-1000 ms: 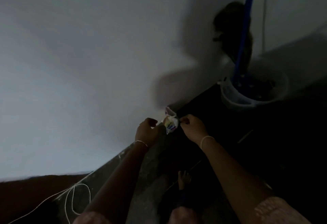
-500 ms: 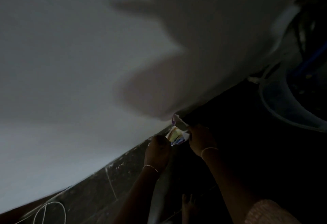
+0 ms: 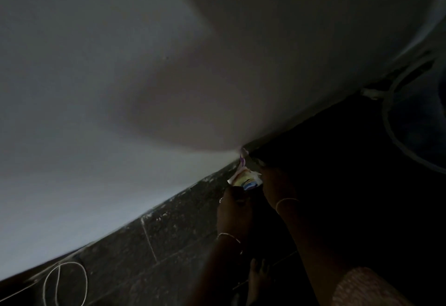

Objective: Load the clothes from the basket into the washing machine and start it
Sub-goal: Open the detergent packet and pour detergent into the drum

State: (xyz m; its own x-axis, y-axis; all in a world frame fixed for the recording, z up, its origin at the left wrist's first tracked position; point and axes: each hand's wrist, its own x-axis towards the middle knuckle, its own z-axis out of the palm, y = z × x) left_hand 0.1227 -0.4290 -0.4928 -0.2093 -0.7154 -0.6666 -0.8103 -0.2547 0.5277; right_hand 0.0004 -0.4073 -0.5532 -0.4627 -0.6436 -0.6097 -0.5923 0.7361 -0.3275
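In this dim view both hands hold a small colourful sachet (image 3: 245, 178) in front of me, low against the white wall. My left hand (image 3: 234, 209) grips its lower left part with curled fingers. Its right side is pinched by my right hand (image 3: 275, 182), and a thin torn strip (image 3: 242, 157) stands up from its top. No washing machine, basket or clothes can be made out.
A white wall (image 3: 120, 88) fills most of the view above a dark tiled floor (image 3: 169, 238). A round pale-rimmed bucket (image 3: 395, 141) stands at the right edge. A white cord (image 3: 62, 281) loops on the floor at lower left. My bare foot (image 3: 258, 274) shows below.
The view has swung left, pushing the bucket to the right edge; the blue pole is out of sight. Both hands still hold the sachet, whose top strip now stands taller.
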